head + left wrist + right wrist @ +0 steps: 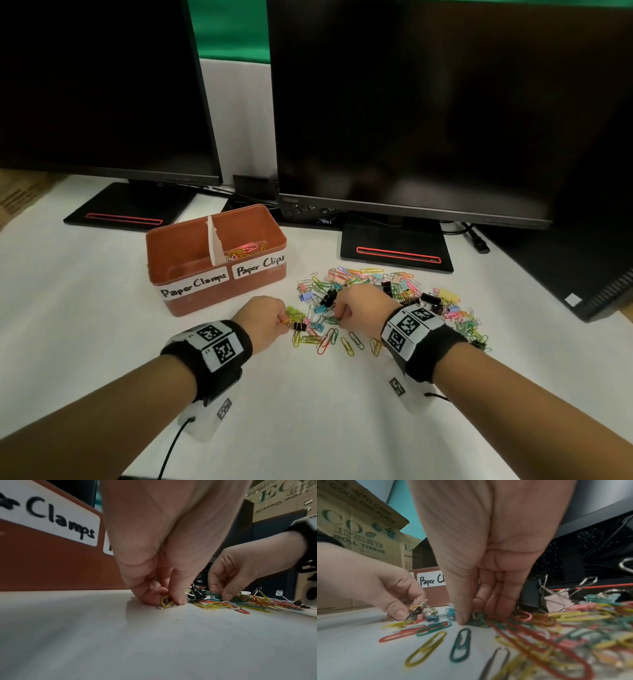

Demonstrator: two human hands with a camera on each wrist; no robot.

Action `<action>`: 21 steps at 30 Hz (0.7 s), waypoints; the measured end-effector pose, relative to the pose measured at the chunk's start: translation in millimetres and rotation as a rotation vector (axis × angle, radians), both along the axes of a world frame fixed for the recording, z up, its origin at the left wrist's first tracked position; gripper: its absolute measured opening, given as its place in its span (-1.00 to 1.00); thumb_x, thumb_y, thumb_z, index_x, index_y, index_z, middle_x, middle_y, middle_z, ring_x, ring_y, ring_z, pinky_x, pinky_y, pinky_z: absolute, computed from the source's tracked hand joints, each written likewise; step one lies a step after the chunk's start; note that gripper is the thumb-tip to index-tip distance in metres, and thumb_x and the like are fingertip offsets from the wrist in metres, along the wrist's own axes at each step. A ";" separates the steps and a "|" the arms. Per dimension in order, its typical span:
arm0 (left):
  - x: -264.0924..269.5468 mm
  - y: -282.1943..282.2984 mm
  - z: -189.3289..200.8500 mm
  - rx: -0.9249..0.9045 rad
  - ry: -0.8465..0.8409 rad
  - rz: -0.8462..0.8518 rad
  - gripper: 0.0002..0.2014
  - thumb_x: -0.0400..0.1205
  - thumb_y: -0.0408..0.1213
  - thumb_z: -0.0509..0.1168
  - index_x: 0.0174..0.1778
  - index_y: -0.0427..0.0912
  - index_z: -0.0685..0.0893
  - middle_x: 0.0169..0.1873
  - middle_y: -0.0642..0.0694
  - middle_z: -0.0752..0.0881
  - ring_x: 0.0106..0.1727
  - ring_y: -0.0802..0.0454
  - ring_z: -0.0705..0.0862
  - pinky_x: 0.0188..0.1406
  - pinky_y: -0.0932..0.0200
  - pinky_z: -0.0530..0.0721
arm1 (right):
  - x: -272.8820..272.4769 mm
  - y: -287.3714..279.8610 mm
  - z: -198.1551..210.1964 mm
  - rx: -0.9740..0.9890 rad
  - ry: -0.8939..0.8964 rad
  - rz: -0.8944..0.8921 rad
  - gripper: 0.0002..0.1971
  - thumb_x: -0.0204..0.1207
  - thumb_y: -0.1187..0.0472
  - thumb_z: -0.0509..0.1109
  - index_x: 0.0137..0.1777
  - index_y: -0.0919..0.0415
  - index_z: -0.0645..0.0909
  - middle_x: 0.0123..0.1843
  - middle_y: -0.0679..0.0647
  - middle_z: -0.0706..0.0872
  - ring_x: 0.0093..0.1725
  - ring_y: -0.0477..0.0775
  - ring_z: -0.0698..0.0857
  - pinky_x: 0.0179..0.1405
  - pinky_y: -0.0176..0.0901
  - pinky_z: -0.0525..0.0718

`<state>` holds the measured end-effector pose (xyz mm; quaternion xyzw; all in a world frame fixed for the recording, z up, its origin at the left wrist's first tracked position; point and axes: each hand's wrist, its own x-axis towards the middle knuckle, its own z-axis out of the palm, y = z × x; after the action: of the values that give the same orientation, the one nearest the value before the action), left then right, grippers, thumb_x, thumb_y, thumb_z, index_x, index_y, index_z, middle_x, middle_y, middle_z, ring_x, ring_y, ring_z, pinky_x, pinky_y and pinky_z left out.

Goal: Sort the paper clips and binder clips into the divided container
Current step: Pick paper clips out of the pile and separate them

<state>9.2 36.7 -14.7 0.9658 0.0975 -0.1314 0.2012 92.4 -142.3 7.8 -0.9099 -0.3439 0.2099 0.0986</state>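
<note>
A brown divided container (191, 301) stands left of centre, labelled "Paper Clamps" on the left and "Paper Clips" on the right. Several coloured paper clips (245, 250) lie in its right compartment. A mixed pile of paper clips and binder clips (394, 294) is spread on the white table to its right. At the pile's left edge my left hand (283, 320) pinches a yellow paper clip (165, 601) against the table, beside a black binder clip (299, 325). My right hand (339, 315) pinches a clump of green paper clips (478, 617), thumb and fingers touching the table.
Two dark monitors (411, 102) on black stands (394, 253) rise behind the container and pile, with cables between them. A black computer case (589, 274) sits at the right. Cardboard boxes (359, 534) stand to the left. White table surface (308, 411) stretches in front of the hands.
</note>
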 end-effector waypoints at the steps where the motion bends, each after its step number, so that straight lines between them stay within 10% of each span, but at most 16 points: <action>1: -0.2 -0.4 0.3 0.007 0.008 0.000 -0.75 0.65 -0.25 0.26 0.19 -0.26 0.65 0.16 -0.19 0.68 0.18 -0.10 0.61 0.19 0.16 0.51 | 0.2 0.0 -0.4 -0.007 -0.011 0.011 -0.81 0.53 0.30 0.35 0.09 0.22 0.72 0.14 0.09 0.74 0.13 0.08 0.69 0.04 -0.26 0.59; 17: -6.0 51.1 89.8 -0.143 -0.173 0.070 -0.90 0.58 -0.22 0.36 -0.05 -0.11 0.72 -0.17 0.02 0.71 -0.16 0.16 0.67 -0.26 0.39 0.56 | 7.9 33.8 83.2 0.350 -0.187 0.021 -0.86 0.51 0.22 0.44 0.02 0.18 0.77 -0.14 -0.10 0.69 -0.24 -0.27 0.59 -0.14 -0.63 0.52; 21: 17.4 77.7 113.8 -0.167 -0.390 0.274 -0.89 0.53 -0.22 0.42 -0.06 -0.05 0.68 -0.18 -0.01 0.74 -0.15 0.12 0.71 -0.19 0.27 0.67 | 19.9 95.2 105.3 0.486 -0.213 -0.043 -0.85 0.49 0.21 0.48 0.03 0.18 0.77 -0.02 0.01 0.77 -0.10 -0.14 0.68 0.04 -0.42 0.64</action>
<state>26.6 114.4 99.1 0.9306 0.1758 0.0783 0.3114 112.3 -47.1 113.1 -0.8836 -0.3733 0.0222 0.2817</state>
